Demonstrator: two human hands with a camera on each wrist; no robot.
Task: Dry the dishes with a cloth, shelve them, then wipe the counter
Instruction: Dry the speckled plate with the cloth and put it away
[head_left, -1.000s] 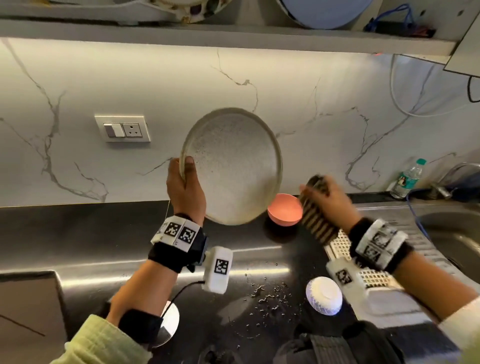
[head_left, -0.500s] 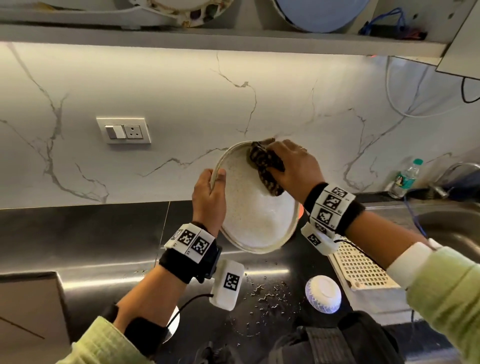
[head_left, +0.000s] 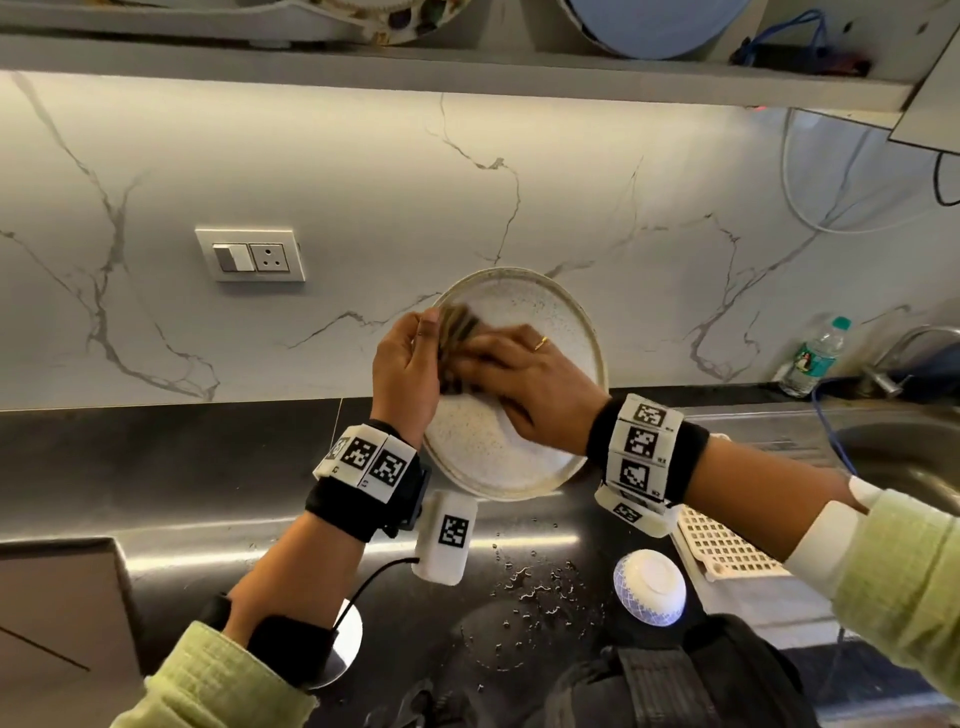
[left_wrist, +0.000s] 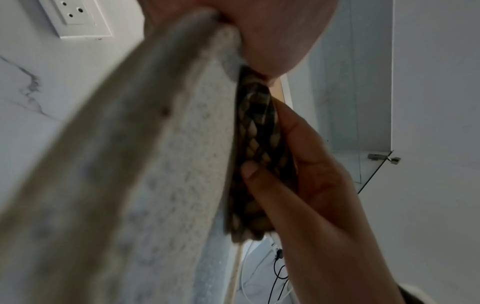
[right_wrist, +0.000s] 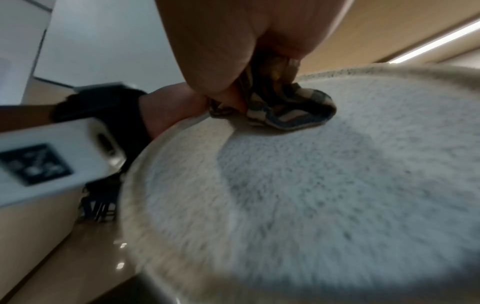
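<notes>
A speckled cream plate (head_left: 545, 306) is held tilted above the dark counter, its face toward me. My left hand (head_left: 405, 369) grips its left rim, thumb on the face. My right hand (head_left: 519, 379) presses a folded brown patterned cloth (head_left: 460, 332) against the plate's face near the left rim. The left wrist view shows the plate (left_wrist: 155, 164) edge-on with the cloth (left_wrist: 257, 144) flat against it under the right hand's fingers (left_wrist: 306, 156). In the right wrist view the cloth (right_wrist: 283, 105) sits bunched under the hand on the plate (right_wrist: 311, 195).
A white upturned bowl (head_left: 649, 592) and a white perforated drying tray (head_left: 722, 545) sit on the wet counter (head_left: 156, 467). The sink (head_left: 909, 457), a tap and a water bottle (head_left: 813, 358) lie right. A shelf (head_left: 467, 67) above holds plates. A wall socket (head_left: 249, 254) is at the left.
The plate dropped lower and the right hand brought the cloth from beside it onto its face, then slid it down and left toward the left hand.
</notes>
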